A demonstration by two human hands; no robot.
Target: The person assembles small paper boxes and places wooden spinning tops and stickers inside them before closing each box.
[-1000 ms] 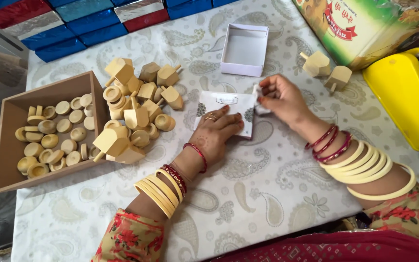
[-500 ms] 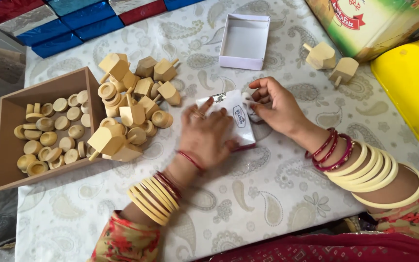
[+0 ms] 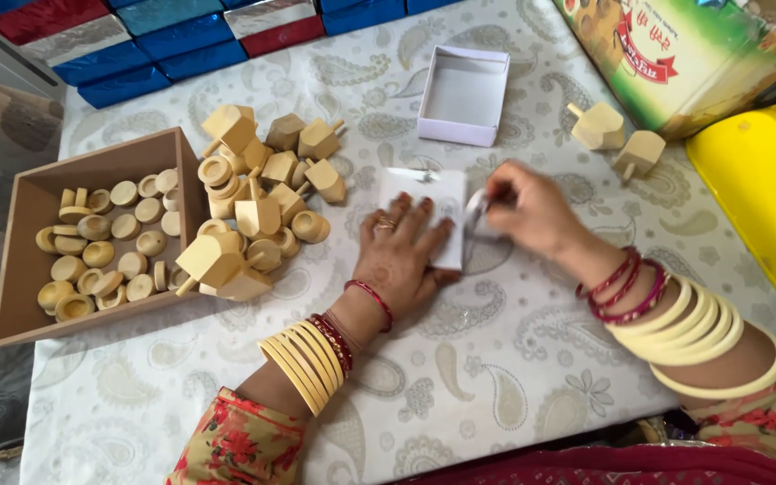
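Observation:
A small flat white box lid [image 3: 419, 193] lies on the patterned tablecloth in front of me. My left hand [image 3: 403, 247] rests flat on it, fingers spread, pressing it down. My right hand [image 3: 523, 208] pinches the lid's right edge, where a clear plastic flap sticks up. An open white box base [image 3: 464, 94] sits just beyond the lid. A heap of wooden spinning tops and round wooden pieces [image 3: 258, 202] lies to the left of my left hand.
A brown wooden tray [image 3: 20, 301] with several round wooden pieces stands at the left. Two more wooden tops [image 3: 617, 139] lie at the right, near a green carton [image 3: 702, 54] and a yellow container [image 3: 761, 211]. Blue and red boxes [image 3: 163, 36] line the far edge.
My left hand has flattened on the lid, which now lies squarer to me. My right hand has shifted to the lid's right edge.

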